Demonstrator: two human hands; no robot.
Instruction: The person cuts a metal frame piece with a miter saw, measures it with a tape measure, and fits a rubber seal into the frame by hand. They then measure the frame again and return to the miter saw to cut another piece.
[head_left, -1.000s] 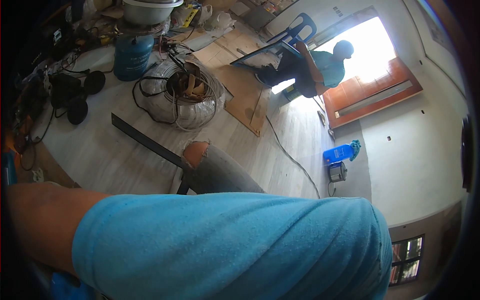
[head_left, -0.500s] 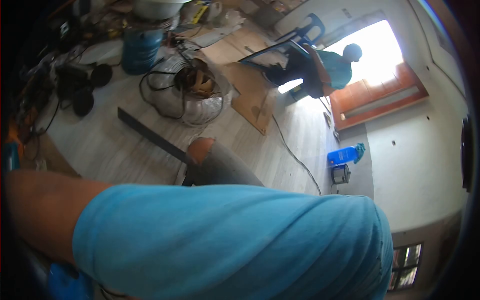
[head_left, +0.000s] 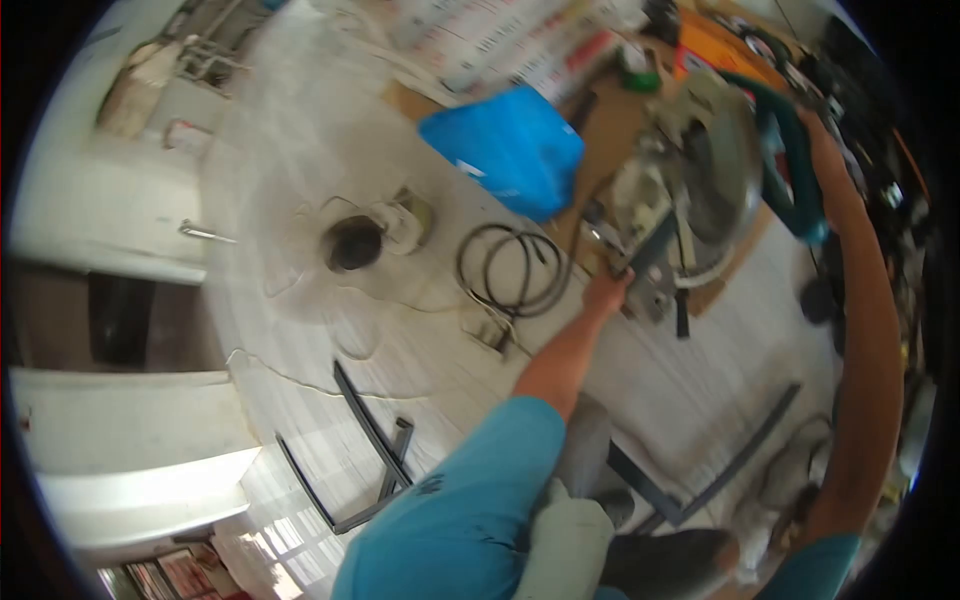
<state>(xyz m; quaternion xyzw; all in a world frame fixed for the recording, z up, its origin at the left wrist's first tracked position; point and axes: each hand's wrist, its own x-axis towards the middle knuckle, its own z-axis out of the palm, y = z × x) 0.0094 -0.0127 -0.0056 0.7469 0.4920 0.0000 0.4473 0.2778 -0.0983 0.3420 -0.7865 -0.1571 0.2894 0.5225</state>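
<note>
Left hand (head_left: 605, 291) appears closed on the near end of a grey bar (head_left: 654, 243) at the saw base; blur hides the fingertips. Bar's long axis runs ahead and rightward from that hand, towards the blade guard (head_left: 738, 175). Right hand (head_left: 822, 138) grips the miter saw's green handle (head_left: 796, 150), farther from the bar.

A pale, streaked floor (head_left: 715, 375) holds a coiled dark cable (head_left: 488, 268), a thin white cord (head_left: 300, 383) and dark metal bars (head_left: 372, 425) in two groups, well apart. A miter saw (head_left: 715, 180) rests over a brown sheet (head_left: 742, 262) near a bright blue bag (head_left: 515, 150).
</note>
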